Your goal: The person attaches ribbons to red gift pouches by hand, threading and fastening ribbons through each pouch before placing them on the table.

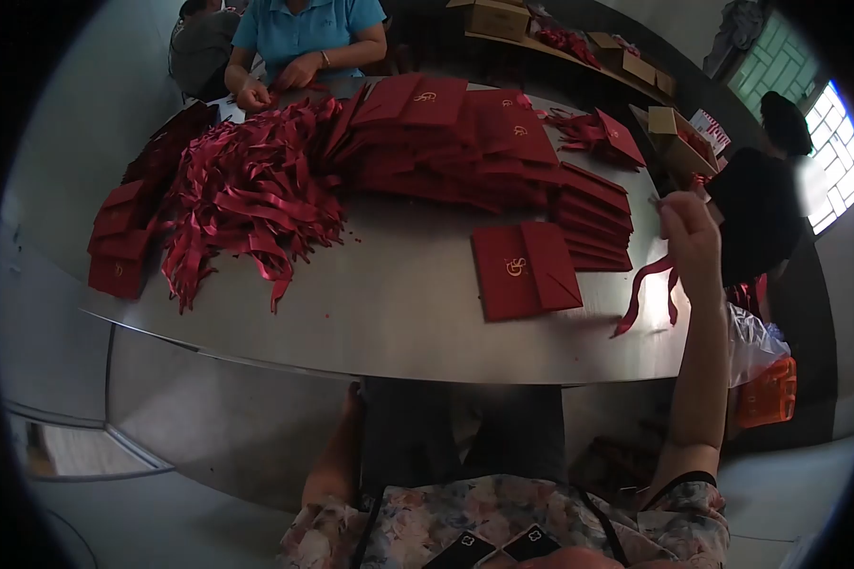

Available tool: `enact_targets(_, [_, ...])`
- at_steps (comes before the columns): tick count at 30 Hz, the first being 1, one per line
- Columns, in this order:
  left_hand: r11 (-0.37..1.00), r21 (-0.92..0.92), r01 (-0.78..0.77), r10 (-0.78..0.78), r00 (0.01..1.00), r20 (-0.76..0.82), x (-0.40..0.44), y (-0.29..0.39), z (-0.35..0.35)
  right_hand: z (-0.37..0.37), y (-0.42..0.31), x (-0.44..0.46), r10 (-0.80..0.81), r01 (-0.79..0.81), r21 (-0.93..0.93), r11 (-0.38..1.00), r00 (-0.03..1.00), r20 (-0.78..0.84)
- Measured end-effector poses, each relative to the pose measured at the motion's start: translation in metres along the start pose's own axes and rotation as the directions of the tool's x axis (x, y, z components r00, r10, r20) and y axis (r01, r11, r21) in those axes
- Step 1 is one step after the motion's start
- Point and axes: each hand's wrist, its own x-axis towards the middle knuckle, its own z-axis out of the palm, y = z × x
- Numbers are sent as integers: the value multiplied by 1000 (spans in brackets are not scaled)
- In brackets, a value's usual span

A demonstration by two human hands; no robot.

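My right hand (690,228) is raised over the right end of the metal table (399,275), its fingers closed in a pinch. A dark red ribbon (647,282) hangs from behind this hand, its two tails dangling beside the wrist. My left hand (354,396) is low at the table's front edge, dark and small, with its fingers not readable. A red gift bag (525,270) with a gold logo and a folded flap lies flat between the hands. Behind it sits a stack of similar red bags (593,218).
A heap of red ribbons (256,190) and a wide pile of red bags (417,123) cover the table's far half. More bags (119,237) stand at left. Across the table, a person in blue (308,38) handles ribbon. An orange basket (767,392) and a cardboard box (678,142) are at right.
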Motion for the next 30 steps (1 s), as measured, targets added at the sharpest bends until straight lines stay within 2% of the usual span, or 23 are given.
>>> enact_targets(1, [991, -110, 80, -88, 994, -64, -19, 4, 22, 8, -1, -13, 164, -166, 13, 986, 983, 86])
enact_targets(2, [992, -105, 70, -79, 994, -80, -41, 20, 42, 13, 18, -23, 210, -201, -68, 977, 963, 171])
enact_targets(3, [975, -159, 153, -172, 978, -114, -68, 38, 69, 20, 9, -30, 267, -208, -240, 948, 932, 245])
enact_targets(4, [949, -215, 232, -265, 954, -140, -80, 47, 77, 27, 26, -39, 299, -229, -249, 941, 907, 297])
enact_targets(5, [951, -213, 224, -258, 954, -151, -84, 51, 71, 35, 41, -46, 286, -227, -215, 950, 908, 307])
enact_targets(7, [971, 137, 197, -187, 979, -84, -98, 58, 62, 48, 58, -55, 223, -162, -216, 963, 927, 302])
enact_targets(11, [986, 116, 117, -103, 988, -117, -150, 77, 124, 52, 60, -51, 102, -65, -201, 978, 978, 180])
enact_targets(13, [997, 80, 14, -19, 998, 65, -161, 77, 123, 45, 29, -37, 220, -183, -221, 958, 963, 156])
enact_targets(14, [996, 83, 12, -17, 998, 64, -179, 80, 133, 42, 18, -32, 232, -206, -163, 965, 959, 162])
enact_targets(16, [972, 222, -79, 50, 990, 133, -217, 86, 155, 42, -13, -23, 177, -164, -95, 982, 974, 144])
enact_targets(17, [970, 228, -84, 55, 990, 130, -206, 76, 132, 44, -26, -18, 121, -118, -31, 993, 985, 122])
enact_targets(18, [819, 497, -287, 218, 957, 193, -185, 58, 91, 48, -34, -15, -49, 57, -69, 996, 993, 111])
enact_targets(19, [556, 700, -448, 341, 891, 299, -192, 63, 95, 57, -41, -13, -46, 52, -61, 997, 993, 105])
enact_targets(20, [547, 707, -448, 343, 890, 299, -218, 65, 90, 67, -47, -11, -119, 125, -33, 992, 982, 145])
enact_targets(21, [392, 848, -357, 323, 916, 236, -258, 86, 127, 74, -51, -9, -191, 195, -2, 981, 965, 181])
enact_targets(22, [219, 946, -239, 316, 935, 163, -295, 105, 180, 83, -47, -8, -189, 190, 10, 982, 966, 176])
enact_targets(23, [211, 950, -231, 324, 933, 155, -322, 120, 206, 98, -37, -8, -112, 92, 81, 992, 954, 280])
enact_targets(24, [454, 846, -281, 73, 958, 279, -343, 133, 229, 112, -26, -6, -47, -7, 139, 990, 922, 384])
enact_targets(25, [675, 699, -237, -145, 885, 441, -359, 145, 252, 124, -13, -6, -53, -6, 151, 988, 924, 379])
enact_targets(26, [670, 703, -239, -140, 889, 436, -371, 155, 279, 136, 1, -6, 23, -103, 185, 977, 921, 389])
enact_targets(27, [540, 690, -482, 45, 835, 548, -379, 164, 308, 147, 13, -8, 99, -201, 217, 955, 909, 406])
enact_targets(28, [356, 641, -680, 199, 725, 659, -376, 172, 333, 159, 26, -14, 97, -204, 228, 952, 909, 406])
enact_targets(30, [499, 584, -639, 280, 758, 590, -338, 187, 370, 174, 44, -28, 140, -197, 177, 964, 946, 292])
